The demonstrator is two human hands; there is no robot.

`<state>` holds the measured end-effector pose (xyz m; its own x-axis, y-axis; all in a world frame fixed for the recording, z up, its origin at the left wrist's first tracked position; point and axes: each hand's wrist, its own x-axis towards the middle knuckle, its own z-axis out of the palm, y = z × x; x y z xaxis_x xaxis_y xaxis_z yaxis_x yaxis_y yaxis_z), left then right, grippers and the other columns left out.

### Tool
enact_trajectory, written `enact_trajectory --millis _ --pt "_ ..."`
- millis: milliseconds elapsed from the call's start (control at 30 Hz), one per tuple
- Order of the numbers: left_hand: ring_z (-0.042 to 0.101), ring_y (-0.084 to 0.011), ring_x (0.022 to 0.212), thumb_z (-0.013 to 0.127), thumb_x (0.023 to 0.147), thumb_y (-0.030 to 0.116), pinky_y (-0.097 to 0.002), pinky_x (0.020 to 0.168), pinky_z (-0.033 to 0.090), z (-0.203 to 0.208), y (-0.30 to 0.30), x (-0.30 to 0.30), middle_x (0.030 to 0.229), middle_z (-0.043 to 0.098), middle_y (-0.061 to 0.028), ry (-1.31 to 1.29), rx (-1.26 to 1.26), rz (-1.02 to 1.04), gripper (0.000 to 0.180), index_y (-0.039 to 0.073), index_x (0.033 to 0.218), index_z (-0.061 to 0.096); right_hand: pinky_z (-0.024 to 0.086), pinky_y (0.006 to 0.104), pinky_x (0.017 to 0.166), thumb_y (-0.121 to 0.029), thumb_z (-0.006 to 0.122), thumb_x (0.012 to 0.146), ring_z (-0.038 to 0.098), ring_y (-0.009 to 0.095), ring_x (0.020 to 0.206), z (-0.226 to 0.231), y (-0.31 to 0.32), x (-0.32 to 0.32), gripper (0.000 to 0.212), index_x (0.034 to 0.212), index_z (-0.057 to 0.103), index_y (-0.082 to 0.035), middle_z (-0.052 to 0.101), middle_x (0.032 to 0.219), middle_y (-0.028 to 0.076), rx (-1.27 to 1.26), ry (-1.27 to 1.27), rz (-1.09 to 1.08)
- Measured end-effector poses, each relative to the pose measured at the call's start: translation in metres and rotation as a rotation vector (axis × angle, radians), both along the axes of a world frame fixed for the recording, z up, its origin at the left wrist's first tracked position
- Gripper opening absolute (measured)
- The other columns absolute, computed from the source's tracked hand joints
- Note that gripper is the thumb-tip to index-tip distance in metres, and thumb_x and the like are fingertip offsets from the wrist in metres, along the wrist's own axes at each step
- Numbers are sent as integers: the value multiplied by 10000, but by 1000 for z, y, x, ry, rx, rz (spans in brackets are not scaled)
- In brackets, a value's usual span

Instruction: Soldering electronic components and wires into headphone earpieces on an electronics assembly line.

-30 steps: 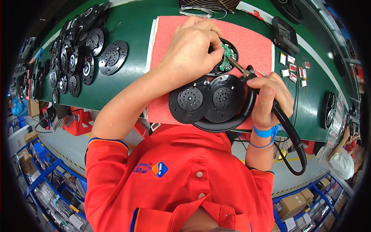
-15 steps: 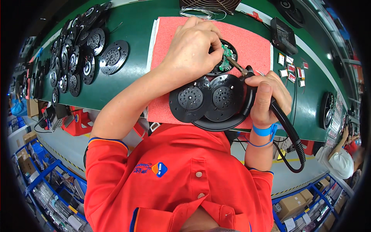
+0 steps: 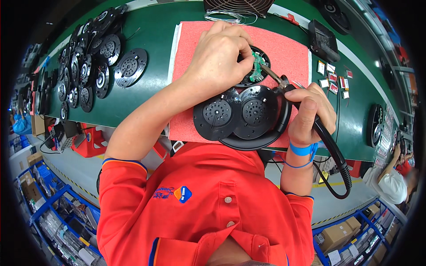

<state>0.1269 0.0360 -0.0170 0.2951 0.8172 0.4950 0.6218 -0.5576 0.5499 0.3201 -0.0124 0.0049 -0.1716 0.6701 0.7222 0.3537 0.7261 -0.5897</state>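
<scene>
My right hand (image 3: 313,111) grips a soldering iron (image 3: 326,139), its metal tip touching or just over a green circuit board (image 3: 257,66). That board sits inside a round black headphone cup (image 3: 266,55). My left hand (image 3: 224,55) is closed in a pinch at the board's left side; what its fingertips hold is hidden behind the hand. Nearer to me, two black perforated speaker discs (image 3: 216,112) overlap side by side on the pink foam mat (image 3: 288,40). A curved black headband (image 3: 255,144) loops below them.
Many black speaker discs (image 3: 131,66) pile up on the green table at left. Small batteries (image 3: 333,77) lie at right, near a black tray (image 3: 323,42). A coil of thin wire (image 3: 233,17) and a fan grille (image 3: 239,5) are at the back. A co-worker (image 3: 395,184) sits far right.
The iron's tip and both hands stay nearly in place. My right thumb and the iron have shifted very slightly, and the view has moved a little.
</scene>
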Motion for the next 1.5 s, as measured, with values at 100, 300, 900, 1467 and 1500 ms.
enact_trajectory --millis 100,300,900,1467,1500 --pt "540 -263 923 656 657 77 -390 794 425 -1 1 1 862 647 -37 -25 28 1 55 32 627 650 286 267 450 -164 470 913 411 143 487 0 1 1 352 678 605 59 610 620 113 21 -10 -13" --pt "543 -271 920 654 661 78 -382 802 436 1 1 0 863 648 -56 -42 -7 -13 61 22 641 647 286 268 450 -158 471 911 412 143 488 0 0 2 347 675 602 60 609 620 114 12 0 -2" --pt "534 -285 970 636 724 112 -362 864 430 5 1 -8 912 640 -108 -187 -190 -69 111 1 724 629 285 272 462 -158 472 916 408 146 491 1 -1 6 353 662 587 57 610 620 117 26 48 -42" --pt "559 -226 1007 634 783 96 -321 906 408 18 10 -9 1041 620 -98 -9 -407 -185 112 -16 779 631 301 268 452 -137 487 904 425 148 484 -1 -1 7 313 677 593 51 613 623 112 30 48 17" --pt "558 -226 1000 633 781 92 -323 902 408 17 11 -9 1029 624 -97 18 -376 -200 108 -16 771 635 301 268 452 -137 487 904 425 148 484 -1 -1 7 313 677 593 51 613 623 112 31 48 16"
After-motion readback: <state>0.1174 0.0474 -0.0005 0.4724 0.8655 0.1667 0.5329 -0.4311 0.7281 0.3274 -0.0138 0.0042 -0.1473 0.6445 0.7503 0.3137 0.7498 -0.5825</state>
